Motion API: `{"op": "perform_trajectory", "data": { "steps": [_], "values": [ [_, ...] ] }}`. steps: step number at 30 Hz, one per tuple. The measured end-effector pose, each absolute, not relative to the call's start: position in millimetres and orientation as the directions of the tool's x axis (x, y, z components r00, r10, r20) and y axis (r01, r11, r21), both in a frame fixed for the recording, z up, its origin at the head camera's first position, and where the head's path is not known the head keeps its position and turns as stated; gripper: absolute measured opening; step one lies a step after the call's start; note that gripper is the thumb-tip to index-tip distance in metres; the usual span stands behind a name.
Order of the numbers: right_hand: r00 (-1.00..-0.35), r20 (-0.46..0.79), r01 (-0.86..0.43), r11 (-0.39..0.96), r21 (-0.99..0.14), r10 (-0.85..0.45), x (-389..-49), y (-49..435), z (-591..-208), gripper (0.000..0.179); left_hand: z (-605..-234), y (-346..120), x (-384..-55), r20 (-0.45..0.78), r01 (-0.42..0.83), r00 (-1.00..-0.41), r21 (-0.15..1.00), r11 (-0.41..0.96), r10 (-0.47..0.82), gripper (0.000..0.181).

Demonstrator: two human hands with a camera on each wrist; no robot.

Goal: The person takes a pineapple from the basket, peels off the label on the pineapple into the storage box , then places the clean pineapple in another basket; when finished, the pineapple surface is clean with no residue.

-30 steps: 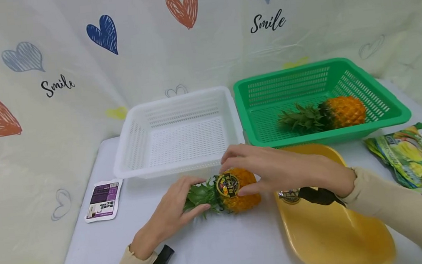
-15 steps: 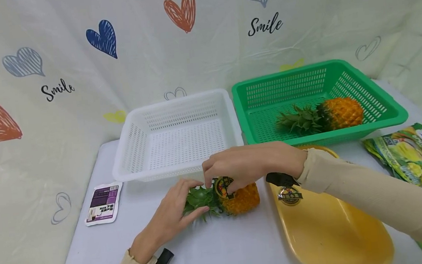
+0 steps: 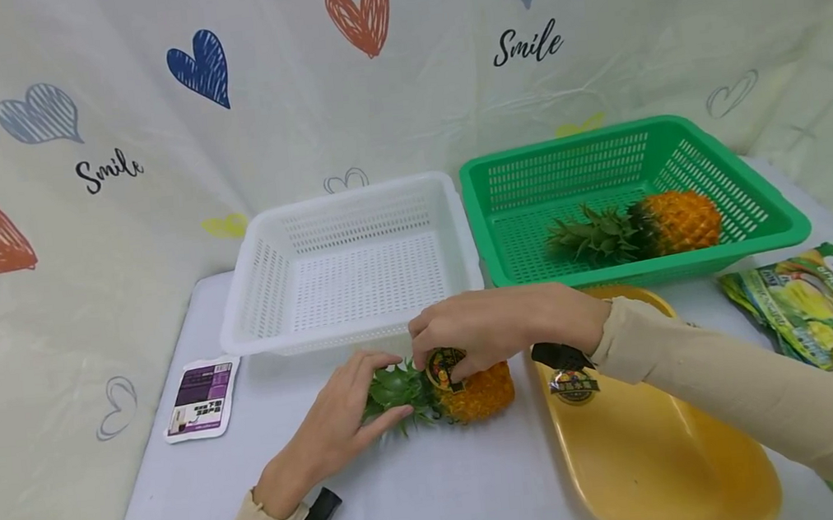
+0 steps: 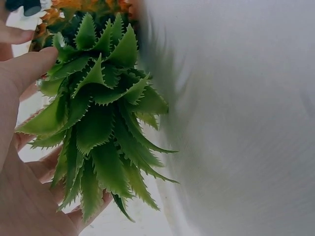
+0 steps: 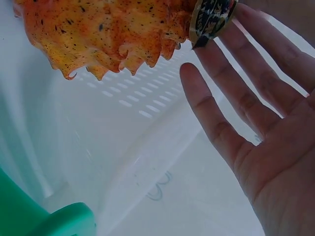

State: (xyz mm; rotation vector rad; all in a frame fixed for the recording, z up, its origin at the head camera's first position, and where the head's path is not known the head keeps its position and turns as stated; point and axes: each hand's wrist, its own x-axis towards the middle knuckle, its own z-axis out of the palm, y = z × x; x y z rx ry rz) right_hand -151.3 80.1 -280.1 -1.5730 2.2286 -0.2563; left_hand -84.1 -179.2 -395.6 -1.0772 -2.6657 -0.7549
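Observation:
A pineapple (image 3: 484,394) lies on its side on the white table, leafy crown to the left. My left hand (image 3: 336,411) holds it by the crown, thumb on the near side and fingers behind the leaves (image 4: 106,123). On the fruit's body is a round black-and-gold sticker (image 3: 444,369). My right hand (image 3: 475,329) reaches over the body with its thumb on the sticker. In the right wrist view its fingers (image 5: 251,103) are fairly straight and spread, some tips at the edge of the sticker (image 5: 211,19); the thumb is hidden there.
A white basket (image 3: 352,332) stands behind the pineapple. Right of it, a green basket (image 3: 641,273) holds another pineapple (image 3: 681,220). A yellow tray (image 3: 649,454) with a similar sticker (image 3: 575,386) lies at right. Snack bags (image 3: 825,303) are far right, a purple-and-white packet (image 3: 201,398) left.
My right hand has moved left and down from a wide-spread pose over the body, onto the sticker. In the last half second it barely moves. My left hand stays on the crown.

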Motion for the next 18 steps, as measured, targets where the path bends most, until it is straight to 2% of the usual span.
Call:
{"op": "perform_trajectory", "data": {
  "steps": [12,18],
  "values": [
    [-0.250,-0.079,-0.920,0.262,-0.291,-0.965,-147.6,81.1,-281.5,0.019,-395.0,-177.9,-81.5,0.293,0.654,-0.755,0.411,0.635,0.587,0.058],
    [-0.246,-0.022,-0.922,0.241,-0.302,-0.969,-145.3,83.2,-279.7,0.013,-395.1,-177.5,-80.7,0.294,0.654,-0.755,0.407,0.638,0.586,0.058]
  ]
}}
